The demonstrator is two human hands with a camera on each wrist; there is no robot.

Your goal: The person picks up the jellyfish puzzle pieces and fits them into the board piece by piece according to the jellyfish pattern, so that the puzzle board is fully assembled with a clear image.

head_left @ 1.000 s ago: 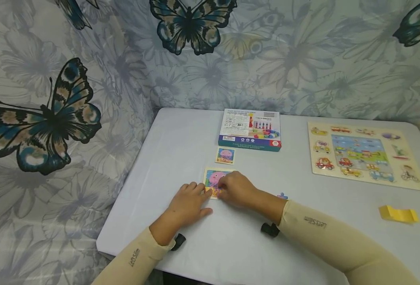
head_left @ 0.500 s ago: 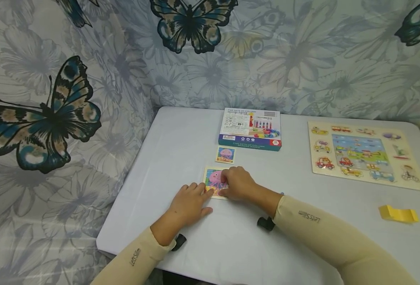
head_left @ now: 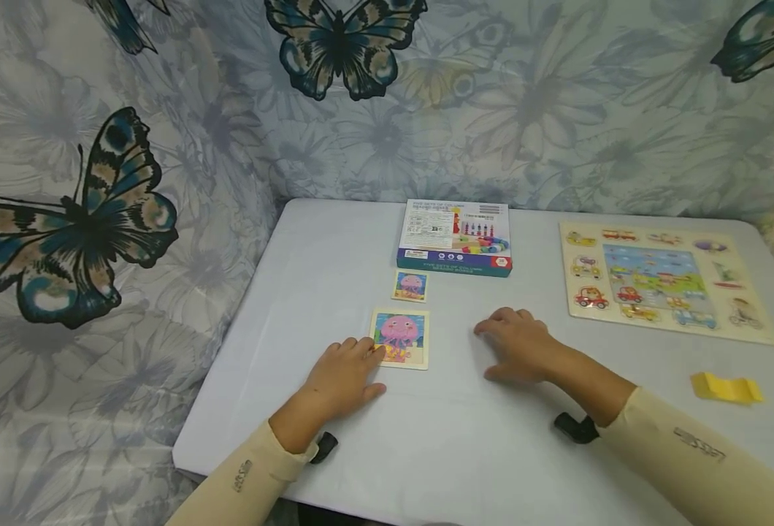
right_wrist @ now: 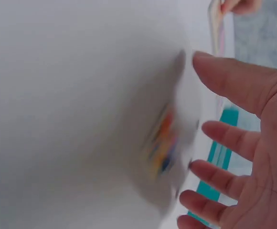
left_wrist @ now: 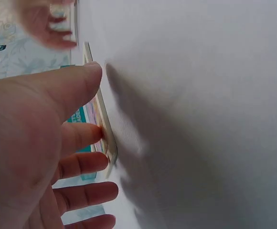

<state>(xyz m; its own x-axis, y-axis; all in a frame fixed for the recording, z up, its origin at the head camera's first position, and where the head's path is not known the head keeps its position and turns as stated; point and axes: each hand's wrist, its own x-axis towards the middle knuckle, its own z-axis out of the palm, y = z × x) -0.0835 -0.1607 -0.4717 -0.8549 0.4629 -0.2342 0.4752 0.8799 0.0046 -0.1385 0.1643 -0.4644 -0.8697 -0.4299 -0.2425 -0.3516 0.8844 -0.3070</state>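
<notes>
A small square jigsaw puzzle (head_left: 400, 330) with a pink octopus picture lies flat on the white table; its lower right part looks pale. My left hand (head_left: 341, 383) rests at its left side, index fingertip on the board's lower left edge, fingers fairly straight. In the left wrist view the board's edge (left_wrist: 107, 126) shows beside my fingers. To the right of the board, my right hand (head_left: 518, 347) hovers low with fingers spread and holds nothing. Under it, in the right wrist view, lies a blurred colourful piece (right_wrist: 162, 140), which my hand hides in the head view.
Behind the puzzle lie a small octopus picture card (head_left: 410, 286) and a flat printed box (head_left: 454, 237). At the right are a vehicle puzzle board (head_left: 666, 281) and a yellow curved block (head_left: 726, 389). A patterned cloth (head_left: 387, 139) hangs behind the table.
My right hand has left the puzzle and moved right, its fingers opening out. The octopus picture is uncovered. My left hand has stayed at the board's left edge.
</notes>
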